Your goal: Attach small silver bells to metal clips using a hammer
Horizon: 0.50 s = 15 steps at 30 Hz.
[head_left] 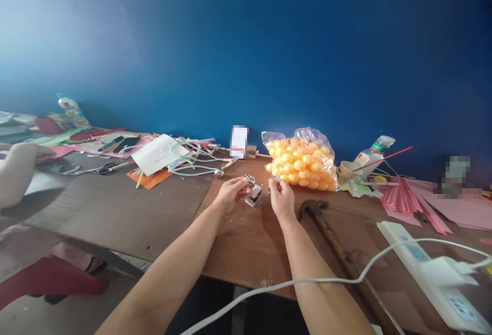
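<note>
My left hand pinches a small shiny metallic ball between thumb and fingertips, above the brown table. To its right, my right hand has its fingers pressed together; whatever they grip is too small to name. Between the two hands sits a small white box with dark contents. A second shiny ball lies at the end of a pale blue cord, left of my left hand. Behind my right hand stands a clear plastic bag of orange balls.
A hammer lies right of my right arm, beside a white power strip. Its white cable crosses over my forearm. Scissors and papers lie left. Another person's arm shows far left. A bottle leans at right.
</note>
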### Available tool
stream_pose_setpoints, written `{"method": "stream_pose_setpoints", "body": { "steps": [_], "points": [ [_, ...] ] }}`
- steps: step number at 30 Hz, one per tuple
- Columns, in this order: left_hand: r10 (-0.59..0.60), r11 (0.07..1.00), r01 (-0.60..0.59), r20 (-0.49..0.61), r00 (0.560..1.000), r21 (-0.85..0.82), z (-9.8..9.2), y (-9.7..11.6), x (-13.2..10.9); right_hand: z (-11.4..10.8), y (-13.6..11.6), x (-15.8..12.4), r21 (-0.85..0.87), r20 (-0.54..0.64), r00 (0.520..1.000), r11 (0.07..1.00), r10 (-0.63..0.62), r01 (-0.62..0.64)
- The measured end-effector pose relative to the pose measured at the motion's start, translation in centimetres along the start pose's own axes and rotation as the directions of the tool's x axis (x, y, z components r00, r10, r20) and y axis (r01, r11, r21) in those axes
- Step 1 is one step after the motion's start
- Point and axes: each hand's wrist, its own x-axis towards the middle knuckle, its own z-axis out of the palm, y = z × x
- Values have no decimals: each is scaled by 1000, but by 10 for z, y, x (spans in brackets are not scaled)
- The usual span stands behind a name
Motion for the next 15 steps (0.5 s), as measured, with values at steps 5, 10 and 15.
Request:
{"method": "stream_pose_setpoints", "body": {
  "steps": [5, 10, 15],
  "points": [
    [62, 995, -68, -79, 995, -71, -3, -3, 6, -6, 6, 1, -367, 186, 982, 929, 26, 45],
    [62, 993, -74, -123, 990, -92, -4, -4, 9, 0, -2, -7, -460, 301, 953, 879, 19, 128],
    [42, 995, -50, -85, 995, -85, -2, -3, 7, 8, -4, -11, -584, 317, 945, 802, 77, 130]
  ]
}}
